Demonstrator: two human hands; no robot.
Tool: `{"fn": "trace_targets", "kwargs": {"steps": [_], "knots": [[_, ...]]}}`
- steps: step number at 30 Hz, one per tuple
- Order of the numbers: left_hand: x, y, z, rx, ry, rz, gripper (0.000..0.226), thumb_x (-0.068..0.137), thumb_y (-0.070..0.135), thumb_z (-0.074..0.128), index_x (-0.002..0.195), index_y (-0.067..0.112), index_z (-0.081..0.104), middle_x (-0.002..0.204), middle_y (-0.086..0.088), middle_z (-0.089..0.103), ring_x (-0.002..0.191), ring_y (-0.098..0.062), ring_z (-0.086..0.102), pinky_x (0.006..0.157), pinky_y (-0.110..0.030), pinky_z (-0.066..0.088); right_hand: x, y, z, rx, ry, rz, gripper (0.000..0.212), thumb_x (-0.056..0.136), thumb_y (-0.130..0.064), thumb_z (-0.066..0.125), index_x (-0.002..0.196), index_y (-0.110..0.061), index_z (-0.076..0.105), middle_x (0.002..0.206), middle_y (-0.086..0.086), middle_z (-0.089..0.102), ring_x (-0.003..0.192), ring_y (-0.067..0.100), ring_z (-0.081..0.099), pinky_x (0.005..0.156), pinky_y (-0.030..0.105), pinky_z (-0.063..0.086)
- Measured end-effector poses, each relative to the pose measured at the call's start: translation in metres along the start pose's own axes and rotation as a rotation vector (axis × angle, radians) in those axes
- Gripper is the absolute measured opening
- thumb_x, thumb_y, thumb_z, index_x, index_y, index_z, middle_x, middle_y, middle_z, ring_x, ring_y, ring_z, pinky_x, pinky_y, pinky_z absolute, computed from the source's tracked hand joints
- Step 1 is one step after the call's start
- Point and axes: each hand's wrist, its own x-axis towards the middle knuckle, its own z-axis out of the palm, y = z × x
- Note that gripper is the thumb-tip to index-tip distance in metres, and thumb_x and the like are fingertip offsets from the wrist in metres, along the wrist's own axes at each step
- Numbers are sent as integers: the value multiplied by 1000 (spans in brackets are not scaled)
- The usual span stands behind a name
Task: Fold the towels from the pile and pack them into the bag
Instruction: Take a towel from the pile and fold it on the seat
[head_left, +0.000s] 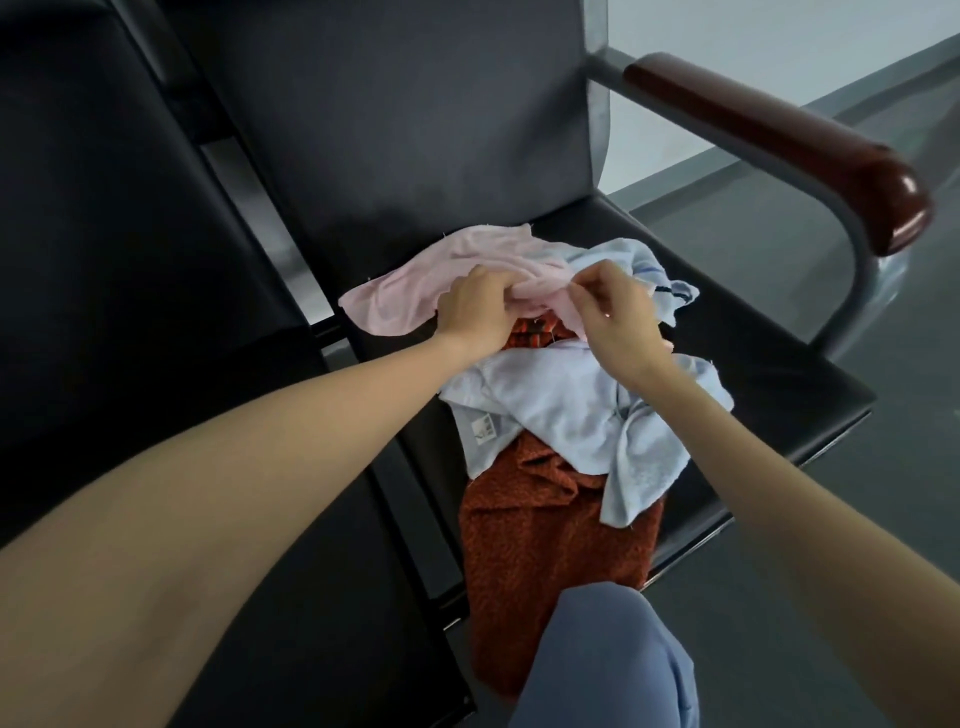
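Observation:
A pile of towels lies on the black chair seat (769, 374). On top at the back is a crumpled pink towel (415, 280). My left hand (480, 312) grips its near edge and my right hand (613, 322) pinches the same edge further right. Behind my right hand lies a light blue towel with a dark stripe (649, 270). Another pale blue towel (566, 410) with a white label is crumpled in front. An orange-red patterned fabric bag (545, 540) lies under the towels and hangs over the seat's front edge.
The chair has a dark backrest (395, 119) and a brown wooden armrest (779, 140) on the right. A second black seat (104, 218) adjoins on the left. My knee in blue trousers (608, 660) is at the bottom. Grey floor lies to the right.

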Motion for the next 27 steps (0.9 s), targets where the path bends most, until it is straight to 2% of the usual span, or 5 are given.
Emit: {"fn": "trace_targets", "kwargs": {"steps": [6, 12, 15, 19, 27], "knots": [[-29, -4, -35, -80, 183, -71, 25, 93, 11, 48, 100, 9, 71, 94, 1, 70, 82, -12, 60, 69, -19, 41, -32, -36, -2, 242, 66, 12, 12, 99, -8, 44, 93, -1, 52, 71, -6, 48, 57, -6, 44, 57, 12, 38], [-94, -39, -118, -26, 81, -61, 19, 93, 9, 56, 86, 3, 72, 78, -12, 69, 71, -21, 60, 63, -17, 43, -69, -62, 6, 271, -53, -29, 9, 96, -3, 50, 92, 2, 56, 72, -8, 52, 61, -7, 48, 60, 8, 37], [-127, -53, -164, -33, 120, -104, 20, 92, 3, 56, 101, 5, 74, 93, 1, 70, 87, -12, 62, 76, -17, 45, -82, -81, 10, 158, -287, -169, 10, 96, -9, 52, 87, -11, 54, 68, -9, 50, 61, -2, 46, 62, 12, 35], [-183, -71, -210, -42, 71, -187, 26, 93, -1, 54, 115, 3, 68, 109, -8, 69, 91, -14, 65, 80, -21, 53, -109, -107, 29, -212, -626, -324, 17, 95, -29, 55, 84, -20, 48, 70, -2, 51, 66, 12, 48, 65, 32, 39], [-358, -131, -209, 67, -36, -383, 21, 94, 9, 59, 110, 6, 72, 107, -2, 72, 99, -12, 65, 86, -15, 42, -175, -139, 77, -452, -893, -327, 23, 91, -35, 60, 83, -15, 54, 77, 0, 56, 76, 20, 52, 67, 34, 41]]}}
